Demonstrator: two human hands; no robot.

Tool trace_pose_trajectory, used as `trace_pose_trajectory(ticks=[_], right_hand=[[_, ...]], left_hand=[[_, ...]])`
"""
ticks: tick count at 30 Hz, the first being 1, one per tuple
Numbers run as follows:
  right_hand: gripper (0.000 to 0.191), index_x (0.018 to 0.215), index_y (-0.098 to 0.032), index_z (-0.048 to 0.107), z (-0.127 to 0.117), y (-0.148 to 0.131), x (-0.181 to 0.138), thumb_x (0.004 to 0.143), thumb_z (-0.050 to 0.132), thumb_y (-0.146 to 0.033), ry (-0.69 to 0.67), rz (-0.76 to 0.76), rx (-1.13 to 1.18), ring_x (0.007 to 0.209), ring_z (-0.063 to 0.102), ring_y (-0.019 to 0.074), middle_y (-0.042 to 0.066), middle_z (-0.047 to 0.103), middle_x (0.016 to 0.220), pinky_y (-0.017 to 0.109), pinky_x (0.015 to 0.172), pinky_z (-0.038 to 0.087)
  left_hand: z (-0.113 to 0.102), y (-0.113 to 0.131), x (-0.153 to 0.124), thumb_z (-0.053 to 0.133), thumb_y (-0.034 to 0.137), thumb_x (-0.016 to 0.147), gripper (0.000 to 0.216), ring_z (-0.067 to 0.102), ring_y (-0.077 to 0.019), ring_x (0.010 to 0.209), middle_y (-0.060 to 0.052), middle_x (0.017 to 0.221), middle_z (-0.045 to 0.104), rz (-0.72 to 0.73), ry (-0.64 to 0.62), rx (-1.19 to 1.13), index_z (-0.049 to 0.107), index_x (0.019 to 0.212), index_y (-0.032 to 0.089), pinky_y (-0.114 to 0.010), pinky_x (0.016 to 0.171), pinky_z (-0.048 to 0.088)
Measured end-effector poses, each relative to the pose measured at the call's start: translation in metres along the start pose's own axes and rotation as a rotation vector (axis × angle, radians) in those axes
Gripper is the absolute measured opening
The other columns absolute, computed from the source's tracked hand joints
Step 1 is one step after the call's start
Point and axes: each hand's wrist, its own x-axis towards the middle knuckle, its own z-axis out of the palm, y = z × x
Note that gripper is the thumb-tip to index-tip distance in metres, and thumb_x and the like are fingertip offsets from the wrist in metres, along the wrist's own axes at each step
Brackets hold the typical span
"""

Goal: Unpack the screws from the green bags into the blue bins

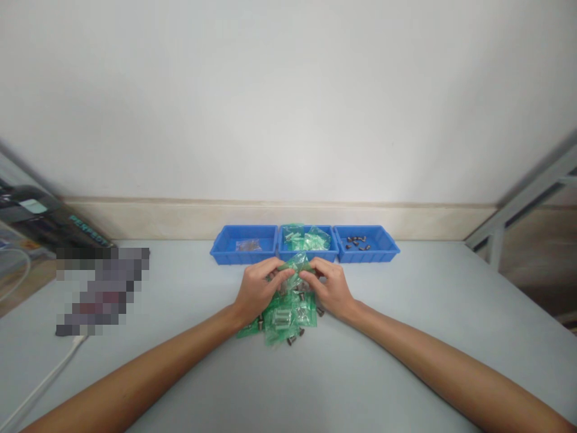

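Between both hands a green plastic bag is pinched above a pile. My left hand grips its left side with thumb and fingers closed. On its right side, my right hand pinches it the same way. What this bag holds cannot be made out. Below lie several green bags with small metal parts inside, mixed with loose dark screws. The palms and some of the pile are partly hidden by the fingers.
Three blue trays stand in a row at the wall: the left tray holds a clear bag, the middle tray green bags, the right tray loose dark screws. A blurred-out object with a white cable lies left.
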Motion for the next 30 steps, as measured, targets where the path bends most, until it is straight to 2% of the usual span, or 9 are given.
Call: trace_pose_trajectory(ticks=[4, 8, 14, 21, 30], right_hand=[[0.023, 0.071, -0.019, 0.061, -0.0008, 0.0001, -0.0008, 0.089, 0.056, -0.031, 0.055, 0.04, -0.001, 0.058, 0.052, 0.0145, 0.0, 0.057, 0.061, 0.026, 0.059, 0.041], [0.018, 0.077, -0.019, 0.064, -0.0013, -0.0006, -0.0023, 0.089, 0.056, -0.03, 0.048, 0.1, 0.069, 0.055, 0.056, 0.0144, 0.001, 0.061, 0.062, 0.026, 0.058, 0.044], [0.017, 0.091, -0.019, 0.064, -0.002, -0.0014, -0.0037, 0.089, 0.056, -0.033, -0.008, 0.136, 0.176, 0.059, 0.06, 0.0147, 0.002, 0.066, 0.073, 0.026, 0.06, 0.048], [0.023, 0.072, -0.019, 0.057, -0.0029, -0.0018, -0.001, 0.088, 0.057, -0.036, 0.032, 0.058, 0.067, 0.06, 0.05, 0.0137, -0.001, 0.054, 0.064, 0.025, 0.059, 0.041], [0.027, 0.067, -0.019, 0.053, -0.0027, -0.0013, -0.0012, 0.087, 0.058, -0.036, 0.036, 0.082, 0.073, 0.058, 0.046, 0.0126, -0.002, 0.049, 0.061, 0.025, 0.056, 0.038]], left_hand=[[0.0031, -0.003, -0.0001, 0.06, 0.032, 0.086, 0.018, 0.053, -0.0088, 0.046, 0.003, 0.06, 0.062, -0.03, 0.003, -0.075, 0.065, 0.081, 0.016, -0.021, 0.052, 0.045], [0.0046, -0.0047, 0.0002, 0.066, 0.036, 0.081, 0.025, 0.056, -0.0102, 0.049, 0.001, 0.061, 0.063, -0.073, -0.001, -0.109, 0.066, 0.094, 0.014, -0.02, 0.049, 0.045], [0.0032, -0.0017, 0.0003, 0.065, 0.033, 0.081, 0.02, 0.052, -0.0093, 0.047, 0.004, 0.052, 0.057, -0.079, -0.035, -0.055, 0.064, 0.088, 0.014, -0.019, 0.049, 0.043], [0.0028, -0.0015, 0.0008, 0.059, 0.031, 0.082, 0.019, 0.05, -0.0085, 0.047, 0.005, 0.051, 0.052, -0.055, -0.061, -0.046, 0.057, 0.07, 0.016, -0.018, 0.049, 0.041], [0.0033, -0.0029, 0.0003, 0.061, 0.031, 0.082, 0.016, 0.046, -0.0083, 0.047, 0.005, 0.052, 0.051, -0.002, -0.07, -0.025, 0.064, 0.083, 0.015, -0.018, 0.049, 0.041]])
